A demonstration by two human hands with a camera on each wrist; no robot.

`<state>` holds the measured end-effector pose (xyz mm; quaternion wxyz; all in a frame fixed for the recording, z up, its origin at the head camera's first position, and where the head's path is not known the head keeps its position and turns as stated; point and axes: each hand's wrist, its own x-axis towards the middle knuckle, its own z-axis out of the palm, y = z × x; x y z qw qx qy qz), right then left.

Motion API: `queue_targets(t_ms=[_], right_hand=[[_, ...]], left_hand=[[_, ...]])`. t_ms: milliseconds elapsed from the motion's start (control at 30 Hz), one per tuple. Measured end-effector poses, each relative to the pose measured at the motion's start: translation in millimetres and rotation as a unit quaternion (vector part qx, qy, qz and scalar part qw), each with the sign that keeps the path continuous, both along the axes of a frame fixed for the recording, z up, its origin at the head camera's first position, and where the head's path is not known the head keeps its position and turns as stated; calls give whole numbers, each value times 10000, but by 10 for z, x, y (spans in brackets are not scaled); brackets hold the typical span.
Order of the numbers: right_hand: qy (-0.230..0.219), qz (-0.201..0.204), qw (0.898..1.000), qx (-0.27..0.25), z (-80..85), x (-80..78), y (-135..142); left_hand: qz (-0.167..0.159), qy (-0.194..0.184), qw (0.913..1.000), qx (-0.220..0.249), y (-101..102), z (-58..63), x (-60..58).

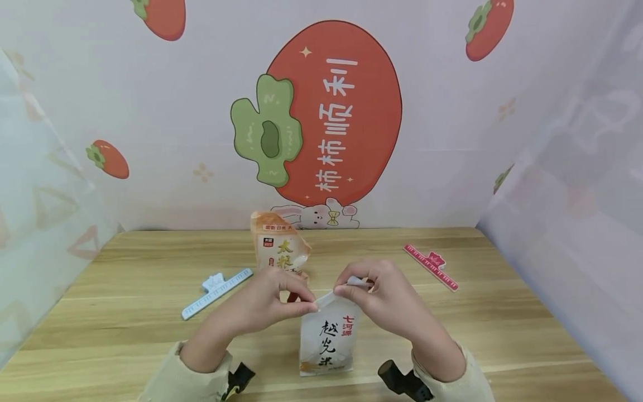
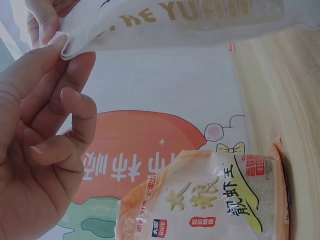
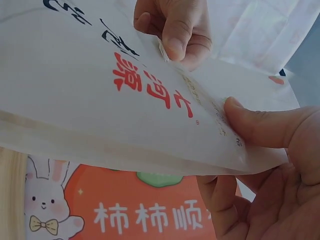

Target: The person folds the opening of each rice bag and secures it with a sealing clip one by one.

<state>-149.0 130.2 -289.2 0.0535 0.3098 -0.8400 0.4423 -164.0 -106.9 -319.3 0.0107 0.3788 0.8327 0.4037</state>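
Note:
A white rice bag with black and red lettering stands upright near the table's front edge. At its top left corner my left hand pinches the folded edge between thumb and forefinger, its other fingers loosely curled in the left wrist view. My right hand grips the top right part, thumb on the front face and fingers behind. The top edge slants between the hands and is bent over at the right. In the right wrist view the white bag spreads wide across, my right thumb lying flat on it.
Behind the left hand stands an orange and white rice bag. A light blue sealing clip lies on the wooden table at the left, and a red one at the right. A printed backdrop rises behind the table.

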Motion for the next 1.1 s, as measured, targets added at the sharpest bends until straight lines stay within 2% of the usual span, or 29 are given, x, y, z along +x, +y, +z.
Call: queue_targets(t_ms=[167, 367, 667, 767, 933, 1100], right_hand=[[-55, 6, 10000, 32, -3, -1, 1], [-184, 97, 9998, 75, -2, -8, 0], [-647, 113, 9978, 33, -14, -21, -21], [-387, 15, 9991, 145, -12, -5, -23], [431, -167, 9974, 556, -9, 29, -28], [801, -27, 9937, 778, -18, 28, -41]], left_hand=[[-76, -36, 9998, -186, -37, 4, -9], [-429, -63, 9990, 111, -43, -16, -47], [-438, 196, 9988, 116, -29, -53, -80], [-401, 244, 9988, 131, -3, -86, -88], [-475, 357, 9977, 339, 49, -112, -107], [-612, 413, 9963, 440, 77, -99, -103]])
